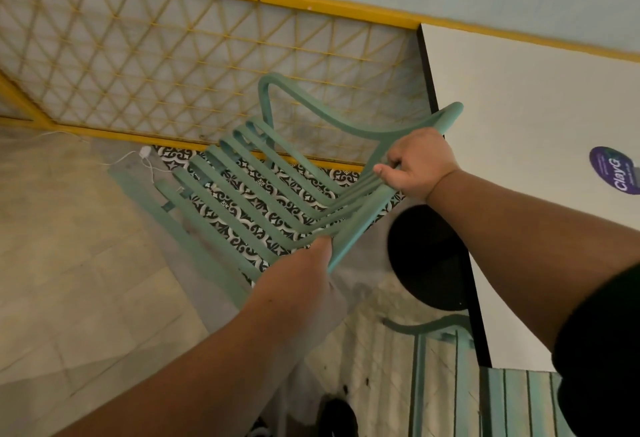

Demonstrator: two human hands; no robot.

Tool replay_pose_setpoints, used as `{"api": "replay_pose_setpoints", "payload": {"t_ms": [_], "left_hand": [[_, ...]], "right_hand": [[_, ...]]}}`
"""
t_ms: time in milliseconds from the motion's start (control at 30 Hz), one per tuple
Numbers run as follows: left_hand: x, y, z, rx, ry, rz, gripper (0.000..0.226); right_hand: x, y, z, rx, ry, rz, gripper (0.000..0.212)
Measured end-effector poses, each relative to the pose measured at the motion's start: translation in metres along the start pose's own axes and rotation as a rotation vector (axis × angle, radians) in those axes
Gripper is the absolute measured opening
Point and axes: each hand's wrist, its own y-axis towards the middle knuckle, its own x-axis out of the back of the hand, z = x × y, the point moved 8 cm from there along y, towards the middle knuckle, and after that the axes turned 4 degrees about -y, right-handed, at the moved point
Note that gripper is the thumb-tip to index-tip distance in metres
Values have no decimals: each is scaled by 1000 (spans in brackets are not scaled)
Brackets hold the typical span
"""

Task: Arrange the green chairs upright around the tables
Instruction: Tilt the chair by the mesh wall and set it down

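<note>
A green slatted metal chair (263,190) is held tilted in the air in the middle of the head view, its curved back rail toward the lattice wall. My right hand (414,164) is closed around the chair's frame near the white table's corner. My left hand (311,263) grips the lower edge of the slats; its fingers are hidden behind the frame. A second green chair (450,377) stands at the bottom right, beside the white table (526,118).
A yellow lattice fence (173,55) runs along the back. The table's black round base (427,256) sits under its edge. A white cable and plug (143,154) lie on the floor by patterned tiles (277,194). A purple sticker (614,170) is on the tabletop.
</note>
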Motion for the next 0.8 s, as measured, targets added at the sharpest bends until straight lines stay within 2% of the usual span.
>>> {"api": "replay_pose_setpoints", "payload": {"t_ms": [533, 800], "left_hand": [[-8, 0, 13, -35, 74, -44, 33], [3, -12, 26, -100, 93, -39, 42]], "right_hand": [[2, -10, 12, 5, -76, 86, 89], [10, -22, 24, -52, -79, 87, 81]]}}
